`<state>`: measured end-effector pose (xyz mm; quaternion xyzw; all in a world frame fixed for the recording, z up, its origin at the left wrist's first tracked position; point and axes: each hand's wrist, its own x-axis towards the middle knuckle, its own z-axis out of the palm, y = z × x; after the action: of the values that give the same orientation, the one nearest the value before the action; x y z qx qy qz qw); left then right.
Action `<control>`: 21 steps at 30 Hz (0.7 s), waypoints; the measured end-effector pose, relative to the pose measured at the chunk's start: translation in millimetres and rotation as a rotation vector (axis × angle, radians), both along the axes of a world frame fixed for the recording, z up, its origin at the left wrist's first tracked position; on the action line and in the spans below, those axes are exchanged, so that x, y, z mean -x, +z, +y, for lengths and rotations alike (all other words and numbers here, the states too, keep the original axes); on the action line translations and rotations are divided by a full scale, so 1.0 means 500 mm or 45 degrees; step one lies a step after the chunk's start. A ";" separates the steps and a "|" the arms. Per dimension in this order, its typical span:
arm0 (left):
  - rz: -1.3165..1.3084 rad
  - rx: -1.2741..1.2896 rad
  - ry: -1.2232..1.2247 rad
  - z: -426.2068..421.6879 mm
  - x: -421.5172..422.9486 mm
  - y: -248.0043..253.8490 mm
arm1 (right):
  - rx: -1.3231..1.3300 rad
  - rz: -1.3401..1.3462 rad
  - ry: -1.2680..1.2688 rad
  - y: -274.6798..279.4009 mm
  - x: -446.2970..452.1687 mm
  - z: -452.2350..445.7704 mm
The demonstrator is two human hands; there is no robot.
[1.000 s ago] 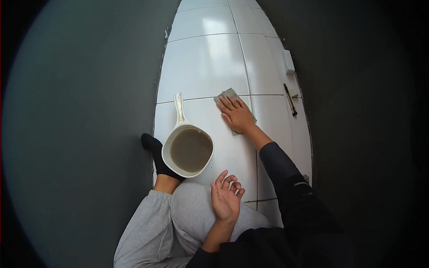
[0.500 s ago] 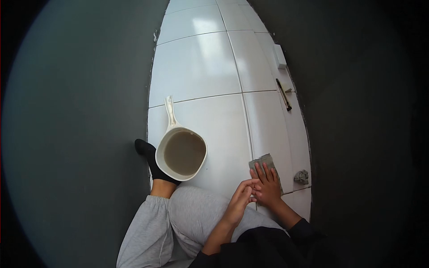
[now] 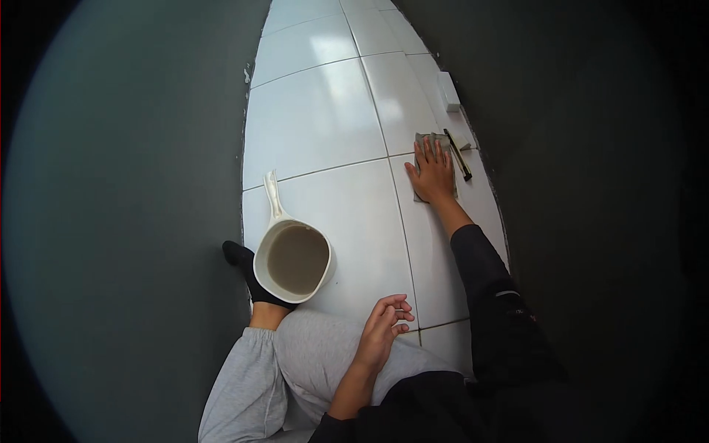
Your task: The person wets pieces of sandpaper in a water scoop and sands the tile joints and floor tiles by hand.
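My right hand (image 3: 433, 173) lies flat with fingers spread on a folded grey cloth (image 3: 442, 136), pressing it against the white tiled floor (image 3: 325, 188). The cloth covers part of a tile joint, and its middle is hidden under the palm. Just right of the cloth lies a thin black-and-tan tool (image 3: 458, 156) that looks like a utility knife. Held above my leg, my left hand (image 3: 382, 329) is empty, with its fingers loosely bent and apart. A white dipper (image 3: 272, 193) of murky grey-brown water stands to the left, its handle pointing away from me.
A small white block (image 3: 448, 91) sits by the right wall (image 3: 576, 162), beyond the tool. A dark wall (image 3: 133, 192) also runs along the left side. My black-socked foot (image 3: 255, 277) is beside the dipper, partly behind it.
My right hand and the cloth have moved forward along the floor to beside the tool. My left hand has shifted slightly left and down, apart from the right. My right forearm now hides the crumpled grey piece.
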<state>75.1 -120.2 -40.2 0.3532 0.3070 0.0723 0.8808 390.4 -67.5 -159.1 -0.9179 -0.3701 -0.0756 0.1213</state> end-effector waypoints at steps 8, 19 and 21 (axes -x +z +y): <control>-0.050 0.021 0.040 0.000 0.006 -0.002 | 0.025 0.085 0.098 0.011 0.134 -0.205; -0.029 0.029 -0.024 -0.007 -0.004 -0.005 | 0.145 0.226 0.119 0.048 0.270 -0.344; -0.032 0.042 0.010 -0.004 -0.006 -0.006 | 0.093 0.144 0.154 0.034 0.206 -0.280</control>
<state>77.9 -122.2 -43.1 0.3364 0.2984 0.0751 0.8900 287.3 -207.6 -142.1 -0.9005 -0.4200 -0.0025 0.1127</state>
